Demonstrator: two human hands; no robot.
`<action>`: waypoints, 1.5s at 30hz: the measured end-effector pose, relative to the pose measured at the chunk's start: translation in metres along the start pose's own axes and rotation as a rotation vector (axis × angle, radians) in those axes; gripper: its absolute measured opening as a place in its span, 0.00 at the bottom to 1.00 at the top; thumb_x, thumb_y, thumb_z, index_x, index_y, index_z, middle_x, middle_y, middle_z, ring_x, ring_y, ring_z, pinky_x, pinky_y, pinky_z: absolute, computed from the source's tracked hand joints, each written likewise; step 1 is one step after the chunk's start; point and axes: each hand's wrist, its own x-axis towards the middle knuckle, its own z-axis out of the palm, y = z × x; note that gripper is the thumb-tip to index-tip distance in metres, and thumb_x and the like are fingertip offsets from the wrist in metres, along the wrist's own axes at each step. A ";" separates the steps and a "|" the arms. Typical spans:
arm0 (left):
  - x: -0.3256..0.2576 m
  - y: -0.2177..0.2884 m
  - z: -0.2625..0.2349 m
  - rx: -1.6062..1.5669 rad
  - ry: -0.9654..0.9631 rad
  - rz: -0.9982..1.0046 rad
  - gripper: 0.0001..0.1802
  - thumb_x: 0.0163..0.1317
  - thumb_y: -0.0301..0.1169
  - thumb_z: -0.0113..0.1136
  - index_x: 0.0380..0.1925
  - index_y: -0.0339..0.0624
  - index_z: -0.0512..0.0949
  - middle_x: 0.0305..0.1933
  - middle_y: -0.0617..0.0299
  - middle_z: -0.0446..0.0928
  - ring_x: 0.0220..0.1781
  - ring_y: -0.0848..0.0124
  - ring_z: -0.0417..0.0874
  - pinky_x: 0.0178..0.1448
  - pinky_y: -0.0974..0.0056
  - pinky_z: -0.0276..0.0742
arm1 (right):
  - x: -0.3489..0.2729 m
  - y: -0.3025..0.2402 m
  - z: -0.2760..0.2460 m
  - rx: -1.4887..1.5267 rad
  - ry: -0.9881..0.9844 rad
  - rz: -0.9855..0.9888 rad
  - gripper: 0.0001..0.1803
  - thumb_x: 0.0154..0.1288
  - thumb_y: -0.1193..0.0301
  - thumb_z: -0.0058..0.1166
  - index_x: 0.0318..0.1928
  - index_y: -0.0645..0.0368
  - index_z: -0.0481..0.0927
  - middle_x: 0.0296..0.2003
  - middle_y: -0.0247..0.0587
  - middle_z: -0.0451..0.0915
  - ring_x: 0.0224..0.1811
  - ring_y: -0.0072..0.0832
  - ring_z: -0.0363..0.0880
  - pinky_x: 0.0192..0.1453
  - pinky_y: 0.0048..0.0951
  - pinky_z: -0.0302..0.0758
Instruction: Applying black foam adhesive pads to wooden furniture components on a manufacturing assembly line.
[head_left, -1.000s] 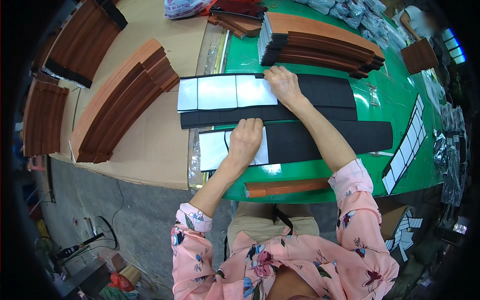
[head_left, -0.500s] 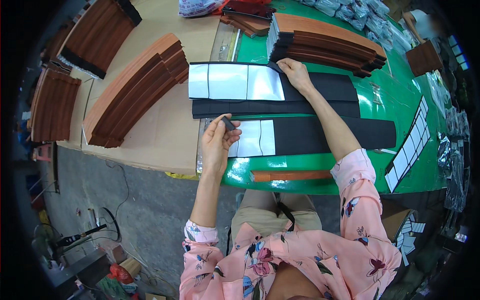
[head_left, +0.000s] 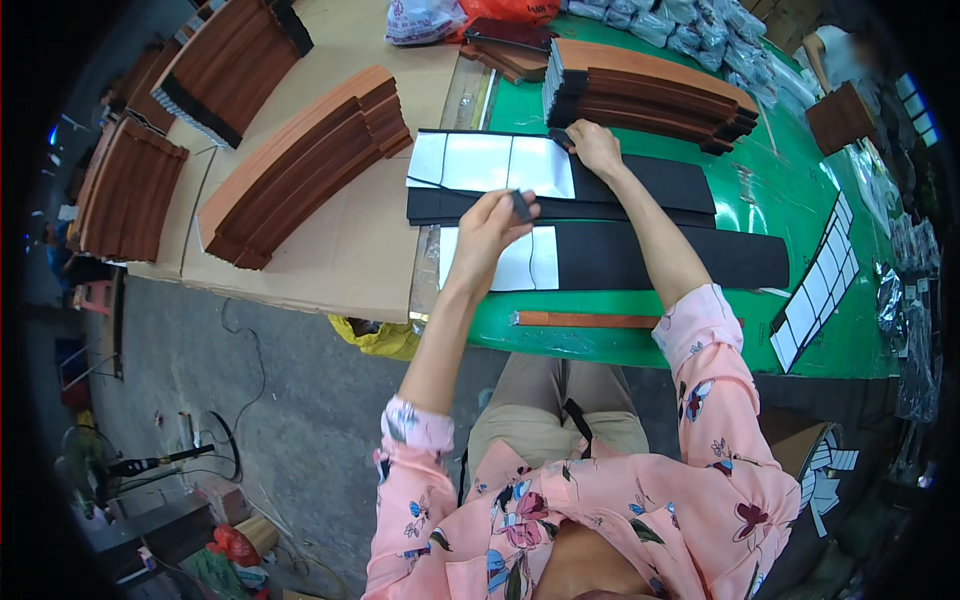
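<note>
My left hand [head_left: 488,228] is closed in a pinch around a small black foam piece [head_left: 521,207], above the near edge of a stack of black foam sheets [head_left: 660,185]. Farther off, my right hand [head_left: 596,150] pinches another small black foam piece [head_left: 562,139] by the right end of the white squares [head_left: 480,162] on the top sheet. Closer to me lies a second black sheet [head_left: 670,255], its left part covered by white squares [head_left: 500,258]. A narrow brown wood-grain strip [head_left: 580,319] rests near the table's front edge.
Curved wood-grain panels stand stacked beyond my right hand [head_left: 650,90] and on the cardboard at left [head_left: 310,160]. A gridded white strip [head_left: 815,285] lies at right. Wrapped packages [head_left: 690,35] pile up at the back. Another person [head_left: 845,60] is at far right.
My left hand has moved right and away from me with its foam piece, nearer my right hand. My right hand stays near the same spot. The whole view has shifted slightly.
</note>
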 end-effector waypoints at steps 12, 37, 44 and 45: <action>0.061 -0.041 -0.015 -0.069 0.039 -0.179 0.14 0.68 0.33 0.43 0.48 0.38 0.69 0.45 0.64 0.71 0.51 0.74 0.69 0.64 0.56 0.58 | -0.006 -0.005 -0.009 0.558 -0.104 0.297 0.12 0.67 0.68 0.44 0.37 0.61 0.79 0.31 0.33 0.82 0.30 0.17 0.79 0.33 0.19 0.74; 0.127 -0.025 -0.005 0.470 -0.065 -0.153 0.17 0.69 0.35 0.36 0.51 0.38 0.67 0.42 0.57 0.74 0.30 0.69 0.84 0.27 0.72 0.76 | -0.044 -0.007 -0.005 0.054 0.010 -0.345 0.10 0.59 0.73 0.52 0.42 0.58 0.78 0.37 0.45 0.75 0.42 0.42 0.75 0.47 0.36 0.71; 0.130 -0.026 -0.005 0.514 -0.060 -0.216 0.15 0.70 0.36 0.35 0.48 0.40 0.67 0.40 0.60 0.74 0.34 0.73 0.83 0.31 0.77 0.76 | -0.038 -0.003 -0.014 0.222 -0.120 -0.221 0.08 0.61 0.73 0.50 0.41 0.58 0.78 0.35 0.43 0.75 0.36 0.34 0.77 0.42 0.32 0.73; 0.130 -0.026 -0.005 0.534 -0.060 -0.209 0.15 0.70 0.36 0.36 0.48 0.40 0.67 0.39 0.61 0.74 0.36 0.73 0.83 0.32 0.77 0.75 | -0.036 0.001 -0.014 0.297 -0.165 -0.223 0.08 0.62 0.73 0.49 0.41 0.60 0.77 0.35 0.42 0.75 0.34 0.30 0.77 0.40 0.30 0.74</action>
